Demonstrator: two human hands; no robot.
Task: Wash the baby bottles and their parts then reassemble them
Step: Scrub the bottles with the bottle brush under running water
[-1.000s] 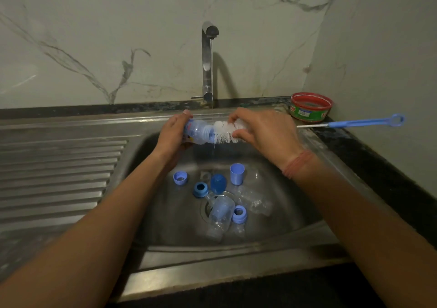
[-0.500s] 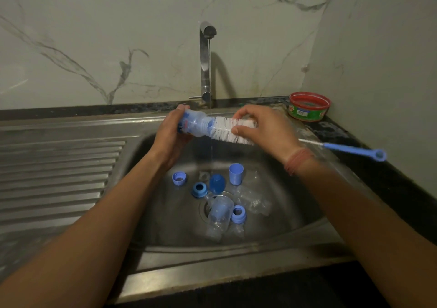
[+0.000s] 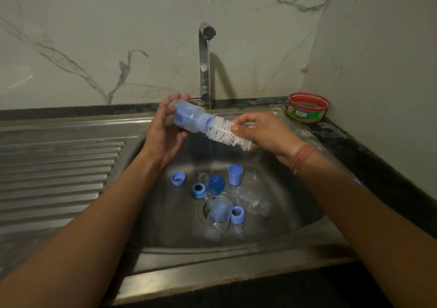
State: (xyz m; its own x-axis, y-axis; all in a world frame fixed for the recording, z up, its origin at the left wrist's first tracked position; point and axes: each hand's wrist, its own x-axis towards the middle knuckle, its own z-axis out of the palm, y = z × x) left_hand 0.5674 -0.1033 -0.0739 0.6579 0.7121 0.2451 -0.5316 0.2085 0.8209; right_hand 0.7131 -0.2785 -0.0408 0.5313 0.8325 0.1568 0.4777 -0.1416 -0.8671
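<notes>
Marble-walled stainless steel sink (image 3: 307, 215), thin tap stream running: my left hand (image 3: 163, 132) grips the clear plastic baby bottle (image 3: 189, 118) sideways over the basin; my right hand (image 3: 262, 130) pinches the white bristle bottle brush (image 3: 224, 135), drawn farther out than a second ago, so I judge scrubbing is near done; blue caps (image 3: 235, 174) wait below

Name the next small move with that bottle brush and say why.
Probably push the bottle brush back into the bottle. The left hand holds the bottle on its side above the sink, the right hand grips the bristles, and most of them sit outside the neck.
</notes>
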